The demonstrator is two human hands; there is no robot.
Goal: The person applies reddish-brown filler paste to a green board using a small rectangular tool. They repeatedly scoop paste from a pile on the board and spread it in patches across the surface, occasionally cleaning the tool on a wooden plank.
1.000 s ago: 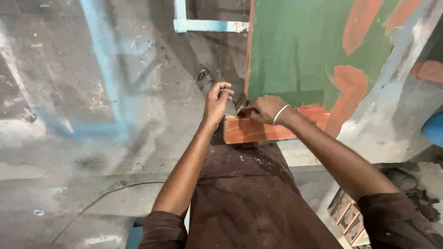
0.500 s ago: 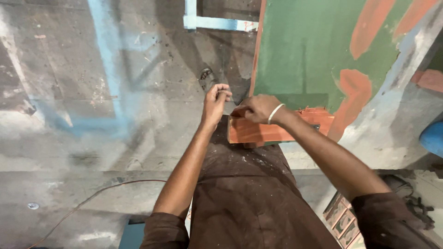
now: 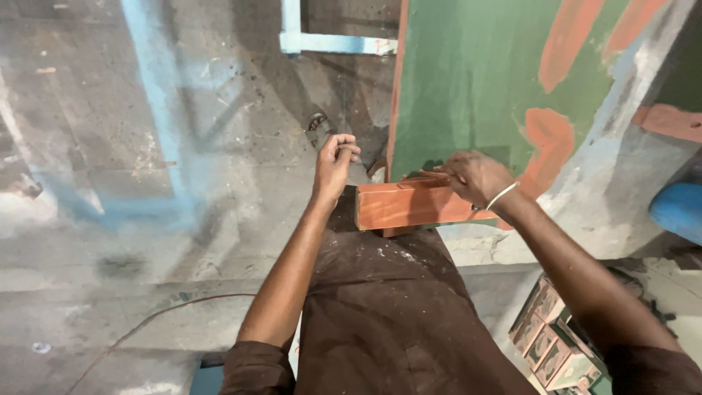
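Observation:
A reddish-brown wooden block lies across my outstretched leg in brown trousers. My right hand, with a white band at the wrist, rests on the block's top right edge. Its fingers pinch a thin stick-like object that lies along the top of the block. My left hand hovers just left of the block, curled into a fist and not touching it. Whether anything small is inside the fist is hidden.
A green board with orange patches leans right behind the block. My sandalled foot rests on the paint-stained concrete floor. Carved wooden pieces are stacked at lower right, a blue object sits far right, and a thin cable runs at lower left.
The hands, close together over the block's left end before, have parted. My right hand slid right along the block's top; my left hand stayed at the left end.

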